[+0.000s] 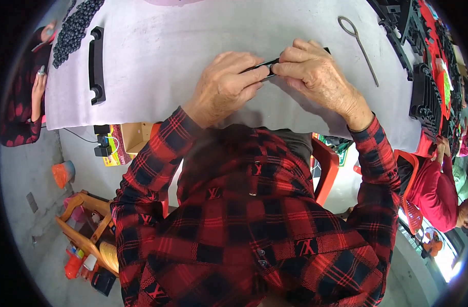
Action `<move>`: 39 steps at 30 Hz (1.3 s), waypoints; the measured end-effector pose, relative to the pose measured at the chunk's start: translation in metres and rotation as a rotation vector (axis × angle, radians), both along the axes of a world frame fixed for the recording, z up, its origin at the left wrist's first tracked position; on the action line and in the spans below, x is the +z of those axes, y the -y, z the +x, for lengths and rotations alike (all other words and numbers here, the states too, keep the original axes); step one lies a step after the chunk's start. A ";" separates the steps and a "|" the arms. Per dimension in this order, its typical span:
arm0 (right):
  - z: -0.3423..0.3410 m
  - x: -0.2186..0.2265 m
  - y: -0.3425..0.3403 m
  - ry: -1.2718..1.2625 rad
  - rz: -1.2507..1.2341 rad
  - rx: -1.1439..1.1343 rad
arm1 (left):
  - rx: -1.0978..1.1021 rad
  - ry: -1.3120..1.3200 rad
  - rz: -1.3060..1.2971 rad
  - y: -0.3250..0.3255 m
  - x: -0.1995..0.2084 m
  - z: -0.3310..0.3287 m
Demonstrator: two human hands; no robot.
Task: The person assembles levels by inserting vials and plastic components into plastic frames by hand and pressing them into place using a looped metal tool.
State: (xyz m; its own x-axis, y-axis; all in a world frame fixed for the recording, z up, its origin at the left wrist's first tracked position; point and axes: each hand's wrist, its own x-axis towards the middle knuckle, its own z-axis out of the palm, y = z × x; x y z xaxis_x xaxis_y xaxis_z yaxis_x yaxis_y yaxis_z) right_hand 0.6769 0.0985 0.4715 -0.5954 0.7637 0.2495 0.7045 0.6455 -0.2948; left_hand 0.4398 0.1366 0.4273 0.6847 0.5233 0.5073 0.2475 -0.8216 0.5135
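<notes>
Currently, your left hand [226, 84] and right hand [316, 74] pinch a thin black strip [267, 64] above the table [193, 41], mid-fitting; next, keep both ends steady, I judge.

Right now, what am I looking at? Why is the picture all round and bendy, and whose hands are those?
The picture comes from a small camera worn on a person's head, looking down. Its lens sees very wide, so straight edges bend near the rim. The red-and-black checked shirt is the person's own. Their left hand and right hand meet over a table with a pale cover, and together they pinch a thin black strip. On the table also lie a black handle-shaped part, a pile of small dark round pieces, and a bent metal wire with a loop. Stacks of black parts sit at the right. Other people sit at both sides.
</notes>
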 end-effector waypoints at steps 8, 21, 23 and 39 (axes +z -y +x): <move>0.000 -0.003 0.001 -0.046 0.043 0.007 | -0.032 0.007 -0.020 -0.002 0.001 -0.002; -0.001 0.012 -0.013 0.007 -0.036 0.155 | -0.045 0.038 -0.037 -0.003 -0.001 -0.003; 0.000 0.013 -0.016 0.033 -0.072 0.191 | -0.067 -0.008 -0.051 -0.005 -0.002 -0.005; 0.002 0.010 -0.013 0.068 -0.004 0.193 | -0.013 0.023 0.012 0.000 -0.006 0.000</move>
